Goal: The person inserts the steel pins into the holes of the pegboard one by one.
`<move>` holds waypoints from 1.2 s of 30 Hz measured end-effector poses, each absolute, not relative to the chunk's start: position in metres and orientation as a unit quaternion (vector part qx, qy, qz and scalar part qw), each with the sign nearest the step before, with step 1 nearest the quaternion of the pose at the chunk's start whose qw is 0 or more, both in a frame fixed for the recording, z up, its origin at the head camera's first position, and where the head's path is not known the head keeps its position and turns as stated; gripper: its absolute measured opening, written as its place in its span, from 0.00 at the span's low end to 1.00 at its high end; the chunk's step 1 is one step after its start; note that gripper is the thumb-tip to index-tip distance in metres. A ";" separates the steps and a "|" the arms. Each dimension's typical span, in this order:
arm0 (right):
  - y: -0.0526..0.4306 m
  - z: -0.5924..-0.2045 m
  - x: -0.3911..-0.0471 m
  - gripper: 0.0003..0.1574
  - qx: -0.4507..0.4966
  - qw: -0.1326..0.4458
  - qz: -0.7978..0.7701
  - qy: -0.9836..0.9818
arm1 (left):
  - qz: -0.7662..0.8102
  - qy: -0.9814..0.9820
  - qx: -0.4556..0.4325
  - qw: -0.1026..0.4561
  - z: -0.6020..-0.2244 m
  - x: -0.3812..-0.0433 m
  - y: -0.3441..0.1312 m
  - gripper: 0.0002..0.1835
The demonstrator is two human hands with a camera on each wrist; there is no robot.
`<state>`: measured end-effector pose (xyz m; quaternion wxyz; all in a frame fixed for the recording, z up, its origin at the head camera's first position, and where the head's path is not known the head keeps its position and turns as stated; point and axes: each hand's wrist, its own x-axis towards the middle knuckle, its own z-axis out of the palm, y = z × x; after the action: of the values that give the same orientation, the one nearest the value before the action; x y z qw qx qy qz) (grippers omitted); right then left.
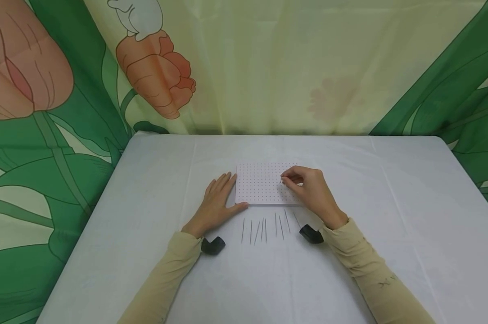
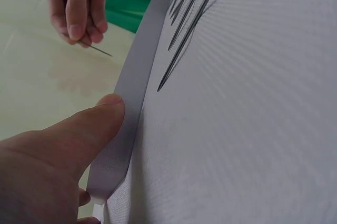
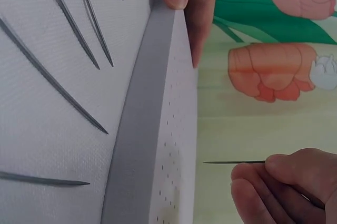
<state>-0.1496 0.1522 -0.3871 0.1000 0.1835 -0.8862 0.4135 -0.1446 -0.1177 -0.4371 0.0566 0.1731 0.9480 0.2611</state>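
A white board (image 1: 258, 184) with a grid of small dark dots or holes lies on the white table. My left hand (image 1: 214, 207) rests at its left side, fingers straight along the edge, thumb on the front left corner. Over the board's right part, my right hand (image 1: 314, 191) pinches a thin dark needle (image 3: 231, 162) between thumb and fingers. In the right wrist view the needle's tip points at the board's dotted face and appears apart from it. The left wrist view also shows this needle (image 2: 100, 50), part of it hidden by the fingers.
Several dark needles (image 1: 265, 230) lie in a loose row on the table (image 1: 244, 283), just in front of the board. A black wrist-worn piece (image 1: 213, 245) is beside the left sleeve, another (image 1: 311, 234) beside the right. Behind hangs a patterned curtain (image 1: 268, 67).
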 end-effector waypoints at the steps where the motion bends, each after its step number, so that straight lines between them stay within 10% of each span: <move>1: 0.152 -0.388 -0.150 0.03 0.183 0.098 0.415 -0.886 | 0.261 0.948 0.173 0.057 -0.437 -0.145 -0.118 0.51; 36: 0.147 -0.394 -0.153 0.03 0.169 0.074 0.406 -0.895 | 0.265 0.946 0.176 0.059 -0.437 -0.144 -0.119 0.51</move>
<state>-0.1532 0.1474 -0.3938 0.0743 0.1693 -0.8950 0.4059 -0.1442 -0.1193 -0.4372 0.0590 0.1760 0.9461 0.2652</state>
